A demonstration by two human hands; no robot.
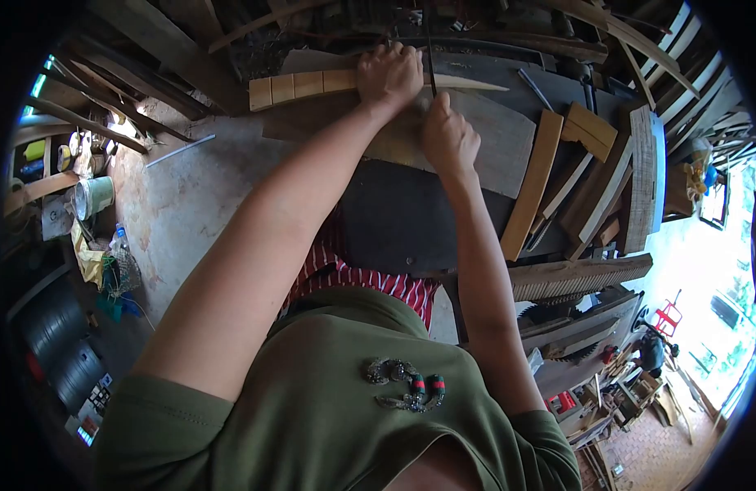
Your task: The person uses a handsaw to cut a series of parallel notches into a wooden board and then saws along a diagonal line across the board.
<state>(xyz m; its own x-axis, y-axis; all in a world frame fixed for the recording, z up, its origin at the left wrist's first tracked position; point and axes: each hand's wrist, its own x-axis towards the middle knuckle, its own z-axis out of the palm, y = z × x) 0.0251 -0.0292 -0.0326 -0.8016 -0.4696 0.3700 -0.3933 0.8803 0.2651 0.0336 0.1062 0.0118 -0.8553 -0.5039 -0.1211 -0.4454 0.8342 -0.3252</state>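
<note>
My left hand is closed over a pale wooden strip and presses it against the boards beneath. Several dark crosswise lines divide the left part of the strip, and its right end tapers to a point. In my right hand, fingers wrapped, is the near end of a saw, with its thin dark blade seen edge-on. The blade crosses the strip just right of my left hand. My right fist hides the saw's handle, and teeth are too small to make out.
A wide grey-brown board lies under the strip. Right of it are a long tan plank, a short wooden block and several more planks. Circular saw blades sit lower right. A bucket stands on the floor at left.
</note>
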